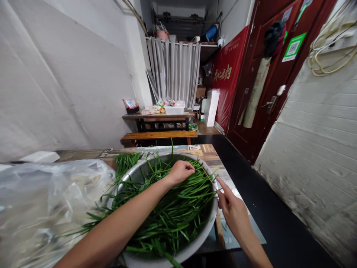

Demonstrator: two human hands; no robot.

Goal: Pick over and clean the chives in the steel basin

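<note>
Green chives (173, 208) overhang basin rim (208, 227) beside right hand (234, 212).

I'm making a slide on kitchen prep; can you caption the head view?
Left hand rests on green chives in a metal basin; right hand pinches one stalk at the rim.

Setting: narrow back room of a small eatery. Evidence: wooden dining table (158, 116) and bench (158, 136), red banner (227, 78), QR-code sticker (293, 47) on door, metal basin (192, 247) of chives (173, 212).
</note>
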